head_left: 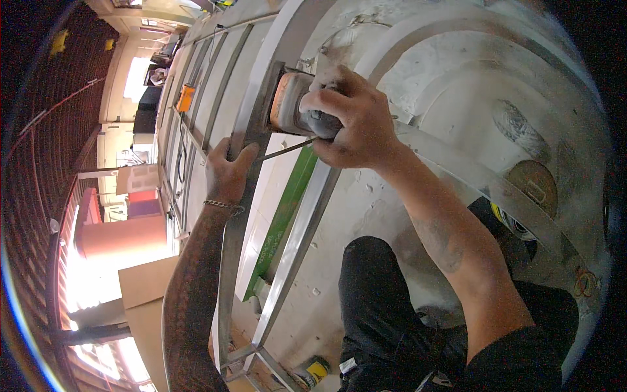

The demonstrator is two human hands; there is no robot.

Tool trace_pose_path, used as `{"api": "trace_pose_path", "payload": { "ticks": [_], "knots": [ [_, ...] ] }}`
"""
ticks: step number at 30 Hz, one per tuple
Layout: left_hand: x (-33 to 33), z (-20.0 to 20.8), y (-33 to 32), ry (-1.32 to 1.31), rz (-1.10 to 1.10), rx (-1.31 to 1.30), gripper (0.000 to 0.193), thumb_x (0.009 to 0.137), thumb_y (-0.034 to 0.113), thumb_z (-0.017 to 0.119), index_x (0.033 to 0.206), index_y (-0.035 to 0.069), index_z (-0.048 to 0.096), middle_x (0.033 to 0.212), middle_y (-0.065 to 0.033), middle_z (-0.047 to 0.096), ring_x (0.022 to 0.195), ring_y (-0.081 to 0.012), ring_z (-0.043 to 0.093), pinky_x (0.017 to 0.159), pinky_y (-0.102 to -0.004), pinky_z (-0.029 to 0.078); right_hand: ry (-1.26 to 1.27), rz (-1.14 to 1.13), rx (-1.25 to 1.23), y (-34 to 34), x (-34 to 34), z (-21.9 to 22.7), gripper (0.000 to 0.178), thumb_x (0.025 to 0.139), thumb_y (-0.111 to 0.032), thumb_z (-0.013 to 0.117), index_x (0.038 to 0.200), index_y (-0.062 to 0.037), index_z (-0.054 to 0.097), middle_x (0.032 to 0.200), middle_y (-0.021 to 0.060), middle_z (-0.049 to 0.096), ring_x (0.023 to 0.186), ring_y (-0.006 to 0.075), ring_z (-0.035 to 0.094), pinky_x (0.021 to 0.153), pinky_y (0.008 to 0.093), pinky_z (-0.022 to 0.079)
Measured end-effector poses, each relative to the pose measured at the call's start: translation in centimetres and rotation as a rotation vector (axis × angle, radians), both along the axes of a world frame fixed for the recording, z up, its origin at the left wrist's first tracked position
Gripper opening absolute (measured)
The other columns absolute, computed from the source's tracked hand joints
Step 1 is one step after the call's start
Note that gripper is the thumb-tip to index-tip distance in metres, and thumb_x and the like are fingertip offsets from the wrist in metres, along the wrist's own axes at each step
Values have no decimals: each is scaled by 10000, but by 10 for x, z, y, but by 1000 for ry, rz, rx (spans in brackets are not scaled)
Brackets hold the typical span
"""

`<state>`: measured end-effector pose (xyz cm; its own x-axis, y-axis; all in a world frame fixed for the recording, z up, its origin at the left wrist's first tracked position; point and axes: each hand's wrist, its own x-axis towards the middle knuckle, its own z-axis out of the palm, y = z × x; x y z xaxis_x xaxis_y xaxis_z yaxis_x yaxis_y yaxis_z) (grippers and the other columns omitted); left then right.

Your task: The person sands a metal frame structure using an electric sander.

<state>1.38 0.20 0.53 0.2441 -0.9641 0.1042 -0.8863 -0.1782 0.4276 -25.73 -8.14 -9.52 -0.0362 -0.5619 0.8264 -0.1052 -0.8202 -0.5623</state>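
Curling closed, the left grip (pixel 227 171) clasps the metal frame bar (pixel 277 42); just right, the orange-and-grey power sander (pixel 291 101) sits against that bar, its dark knob (pixel 324 124) wrapped firmly by the right grip (pixel 353 117).

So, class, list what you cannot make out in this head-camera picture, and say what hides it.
In the head view:
Power tool: face toward the grey bar hidden by its own body; grip mostly covered by the right hand.
Left hand: fingers partly hidden by the hand itself, so its hold is unclear.
Green strip: markings too small and blurred to read.
Bright openings: what lies beyond is lost in glare.
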Motion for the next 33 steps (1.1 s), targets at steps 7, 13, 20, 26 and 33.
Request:
{"api": "trace_pose_path", "payload": {
  "ticks": [7, 13, 20, 26, 33],
  "knots": [
    [-3, 0, 1, 16, -20, -27, 468, 843, 410, 791, 952, -39, 716, 792, -108, 697, 748, -187, 626, 710, -388, 516, -51, -27, 31, -3, 2, 1, 449, 547, -133, 756, 992, -168, 699, 974, 78, 630, 837, 319, 694, 722, 450, 586],
    [-7, 1, 1, -14, -5, -24, 463, 838, 402, 783, 953, -42, 716, 796, -117, 700, 753, -186, 629, 716, -388, 517, 18, -14, 94, 3, 5, 4, 475, 531, -226, 800, 991, -172, 696, 1009, 114, 632, 911, 358, 686, 749, 487, 590],
    [4, 0, 1, -30, 0, -1, 502, 840, 442, 767, 962, -42, 713, 801, -136, 706, 771, -205, 647, 728, -401, 524, -32, -69, 96, -9, 3, 8, 438, 564, -152, 737, 1001, -157, 698, 998, 90, 640, 874, 333, 699, 749, 456, 592],
    [-7, 2, 1, -2, -2, -7, 496, 840, 417, 776, 995, -51, 722, 841, -148, 729, 787, -205, 663, 743, -395, 537, -54, -130, 97, -22, -2, 3, 466, 576, -148, 742, 1040, -147, 706, 1026, 108, 648, 901, 329, 697, 781, 444, 587],
    [-16, 5, 1, -40, -7, -9, 492, 841, 410, 779, 991, -55, 725, 840, -152, 730, 787, -210, 669, 742, -394, 538, -103, -222, 66, -36, -6, 3, 473, 593, -156, 756, 1062, -128, 707, 1058, 126, 655, 916, 343, 693, 788, 446, 582]
  ]
}}
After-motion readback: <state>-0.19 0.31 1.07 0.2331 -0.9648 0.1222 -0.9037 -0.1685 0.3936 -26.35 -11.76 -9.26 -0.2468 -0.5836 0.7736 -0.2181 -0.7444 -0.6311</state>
